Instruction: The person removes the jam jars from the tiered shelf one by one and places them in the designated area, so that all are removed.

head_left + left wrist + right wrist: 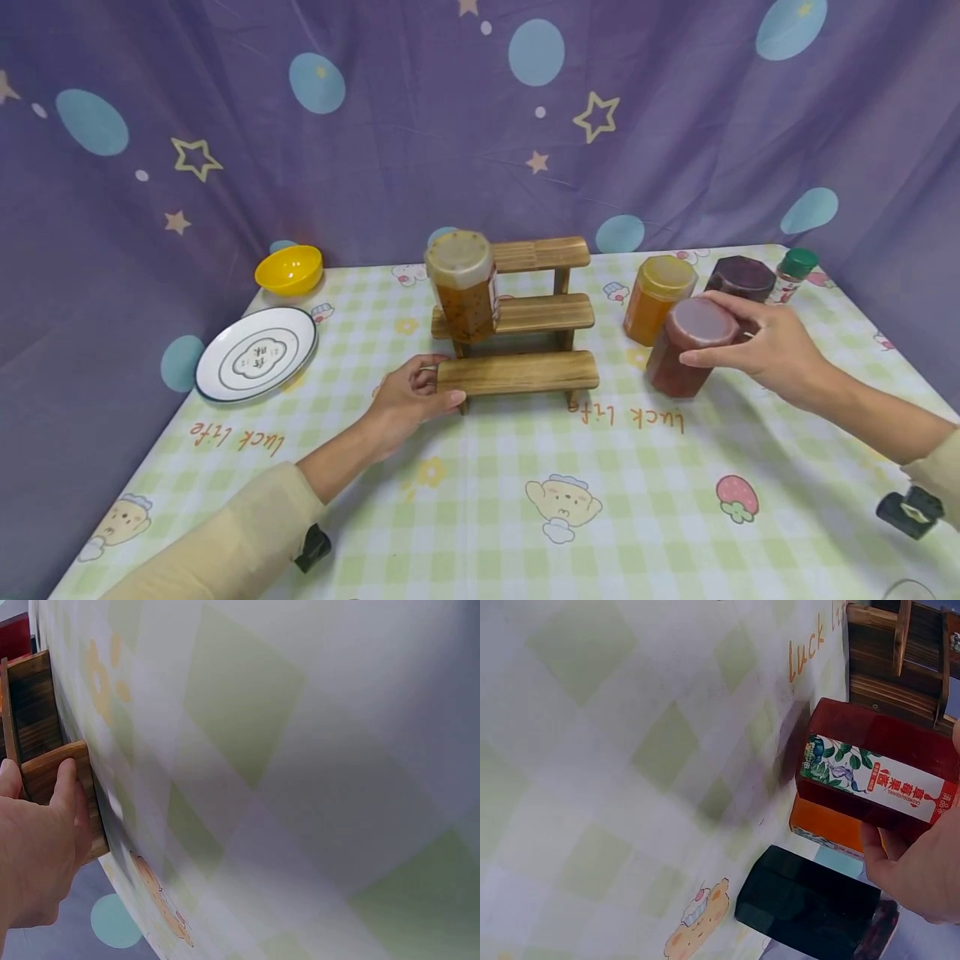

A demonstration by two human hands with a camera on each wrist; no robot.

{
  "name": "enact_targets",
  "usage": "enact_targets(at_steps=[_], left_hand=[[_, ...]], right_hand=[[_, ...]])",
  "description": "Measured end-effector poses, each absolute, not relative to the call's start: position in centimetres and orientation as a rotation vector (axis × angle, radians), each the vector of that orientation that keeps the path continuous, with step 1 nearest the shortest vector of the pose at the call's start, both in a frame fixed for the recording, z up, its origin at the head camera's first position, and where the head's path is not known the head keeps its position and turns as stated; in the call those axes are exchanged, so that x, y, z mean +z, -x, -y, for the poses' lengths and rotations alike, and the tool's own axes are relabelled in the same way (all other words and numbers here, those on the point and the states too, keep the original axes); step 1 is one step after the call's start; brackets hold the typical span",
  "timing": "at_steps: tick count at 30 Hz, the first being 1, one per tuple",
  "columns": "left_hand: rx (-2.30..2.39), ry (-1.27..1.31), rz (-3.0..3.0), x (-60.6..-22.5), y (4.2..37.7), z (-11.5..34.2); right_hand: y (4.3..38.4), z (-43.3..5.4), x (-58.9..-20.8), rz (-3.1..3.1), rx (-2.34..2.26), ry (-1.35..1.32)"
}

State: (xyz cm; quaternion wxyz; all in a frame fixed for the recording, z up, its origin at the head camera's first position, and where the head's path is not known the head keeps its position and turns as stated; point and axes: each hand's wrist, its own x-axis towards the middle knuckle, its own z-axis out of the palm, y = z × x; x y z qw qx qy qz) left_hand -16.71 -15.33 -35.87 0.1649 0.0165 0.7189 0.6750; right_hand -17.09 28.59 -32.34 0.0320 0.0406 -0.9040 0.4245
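A wooden three-step stand (517, 373) is on the checked tablecloth. My left hand (408, 404) grips the left end of its lowest step; in the left wrist view, the fingers lie against the wooden end piece (49, 776). An amber-brown jar (468, 304) with a pale lid is at the left of the middle step. My right hand (772, 342) holds a red jar (678, 362) near its lid, its label (877, 780) showing in the right wrist view. Whether the jar's base touches the cloth, I cannot tell.
Behind the red jar are an orange jar (651, 304), a dark jar (738, 279) and a small green-capped bottle (793, 271). At the left lie a white plate (217, 362) and a yellow bowl (288, 271). A purple curtain (420, 150) hangs behind the table.
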Motion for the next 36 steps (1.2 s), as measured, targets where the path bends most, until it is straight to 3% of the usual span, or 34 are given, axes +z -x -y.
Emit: enact_targets(at_steps=[25,36], left_hand=[[1.916,-0.037,-2.045,-35.8,16.7,15.4],[1.905,-0.036,-2.053,-35.8,16.7,15.4]], right_hand=[[17.1,-28.6,-33.4,2.825,1.407,-0.177],[17.3,-28.9,-32.5,2.854,1.46,-0.356]])
